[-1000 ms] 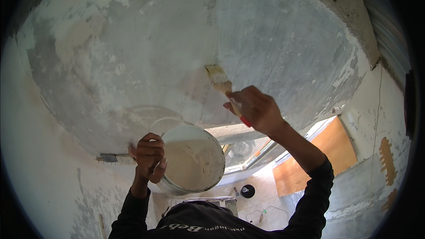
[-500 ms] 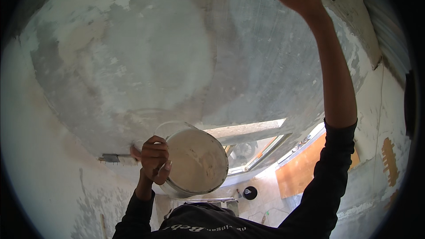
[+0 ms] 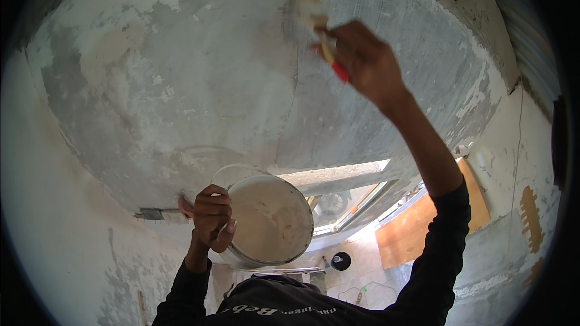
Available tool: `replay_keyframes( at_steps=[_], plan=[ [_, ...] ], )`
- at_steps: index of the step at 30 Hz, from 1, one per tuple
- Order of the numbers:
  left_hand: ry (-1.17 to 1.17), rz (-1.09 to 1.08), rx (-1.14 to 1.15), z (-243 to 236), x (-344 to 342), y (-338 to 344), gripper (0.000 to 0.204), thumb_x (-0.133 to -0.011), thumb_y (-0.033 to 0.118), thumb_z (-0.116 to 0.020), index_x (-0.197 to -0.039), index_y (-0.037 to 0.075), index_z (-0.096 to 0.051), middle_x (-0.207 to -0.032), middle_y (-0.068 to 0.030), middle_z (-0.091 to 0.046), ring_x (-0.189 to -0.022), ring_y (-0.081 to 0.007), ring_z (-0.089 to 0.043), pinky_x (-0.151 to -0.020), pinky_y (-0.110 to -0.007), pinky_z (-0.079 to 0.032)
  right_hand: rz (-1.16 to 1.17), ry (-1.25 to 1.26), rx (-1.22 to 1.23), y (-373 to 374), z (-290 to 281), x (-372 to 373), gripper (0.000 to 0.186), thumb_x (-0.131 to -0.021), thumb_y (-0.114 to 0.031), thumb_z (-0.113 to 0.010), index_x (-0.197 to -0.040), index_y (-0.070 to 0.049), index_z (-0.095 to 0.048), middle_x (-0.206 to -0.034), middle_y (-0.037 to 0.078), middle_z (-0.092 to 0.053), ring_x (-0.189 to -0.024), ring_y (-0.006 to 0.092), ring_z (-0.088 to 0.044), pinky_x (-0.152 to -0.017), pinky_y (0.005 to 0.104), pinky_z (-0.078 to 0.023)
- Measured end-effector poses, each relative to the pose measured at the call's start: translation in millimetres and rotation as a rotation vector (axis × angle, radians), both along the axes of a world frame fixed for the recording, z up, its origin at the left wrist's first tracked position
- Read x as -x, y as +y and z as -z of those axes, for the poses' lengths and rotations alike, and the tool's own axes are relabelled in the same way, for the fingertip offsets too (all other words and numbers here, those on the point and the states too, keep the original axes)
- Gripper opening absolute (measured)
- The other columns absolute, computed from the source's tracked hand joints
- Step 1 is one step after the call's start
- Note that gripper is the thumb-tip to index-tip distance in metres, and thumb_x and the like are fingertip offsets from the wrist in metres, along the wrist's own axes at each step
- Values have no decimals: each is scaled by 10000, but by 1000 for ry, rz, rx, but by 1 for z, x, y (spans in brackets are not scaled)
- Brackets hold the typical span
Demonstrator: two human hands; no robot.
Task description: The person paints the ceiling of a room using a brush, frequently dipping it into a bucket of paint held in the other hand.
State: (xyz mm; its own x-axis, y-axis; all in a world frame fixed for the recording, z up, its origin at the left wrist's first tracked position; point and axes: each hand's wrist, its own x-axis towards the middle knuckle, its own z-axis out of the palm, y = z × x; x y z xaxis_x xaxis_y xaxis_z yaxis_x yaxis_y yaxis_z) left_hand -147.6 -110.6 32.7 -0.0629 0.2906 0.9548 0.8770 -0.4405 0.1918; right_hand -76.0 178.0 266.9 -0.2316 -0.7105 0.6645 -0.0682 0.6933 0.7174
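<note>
My left hand (image 3: 211, 214) is closed on the rim area of a round white bucket (image 3: 270, 217), low in front of me, with a pale beige layer inside and dark marks on the rim. Raised toward the upper right, my right hand (image 3: 365, 63) grips a wooden paintbrush (image 3: 326, 48) with a red handle end. Its pale yellow bristles (image 3: 307, 0), blurred by motion, lie against the patchy grey plastered surface (image 3: 181, 66), beside a wet, glossy streak at the top.
Below the surface is a window opening (image 3: 338, 205). An orange-brown board (image 3: 405, 235) leans at lower right, near a black round object (image 3: 341, 261) and a cable on the tiled floor (image 3: 356, 278). White walls (image 3: 60, 217) flank both sides; a corrugated sheet (image 3: 519, 30) is at upper right.
My right hand with the brush rose to the top edge, then came partway down, staying well above where it was a second ago. My left hand and bucket shifted slightly right.
</note>
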Motion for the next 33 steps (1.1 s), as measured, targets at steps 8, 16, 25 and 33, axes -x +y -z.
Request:
replay_keyframes(
  at_steps=[8, 16, 25, 33],
  plan=[
    [-4, 20, 23, -5, 0, -8, 192, -573, 95, -562, -449, 59, -420, -459, -36, -432, -433, -207, -460, -650, -377, -472, 20, -361, 147, -1, 133, -37, 211, -768, -163, -762, -862, 6, -677, -905, 55, -640, -754, 174, -617, -562, 254, -544],
    [18, 3, -8, -12, -1, -4, 292, -696, 149, -537, -463, 61, -384, -459, -32, -420, -421, -187, -427, -620, -375, -470, -19, -504, 347, -10, 136, -43, 268, -782, -202, -793, -969, -38, -693, -778, 48, -620, -674, 167, -612, -547, 290, -546],
    [-22, 14, 15, -10, -1, -3, 339, -744, 179, -537, -473, 63, -369, -459, -29, -422, -421, -188, -430, -626, -373, -475, -156, -320, 386, -5, -48, -5, 206, -832, -181, -763, -956, -25, -710, -816, 103, -667, -695, 211, -654, -633, 350, -533],
    [-24, -50, -35, -22, -13, -7, 405, -785, 226, -554, -465, 54, -373, -452, -29, -408, -419, -180, -422, -624, -371, -469, -192, -104, 193, -24, -102, -39, 152, -853, -134, -726, -860, 13, -685, -760, 149, -655, -625, 269, -621, -552, 365, -459]
  ],
)
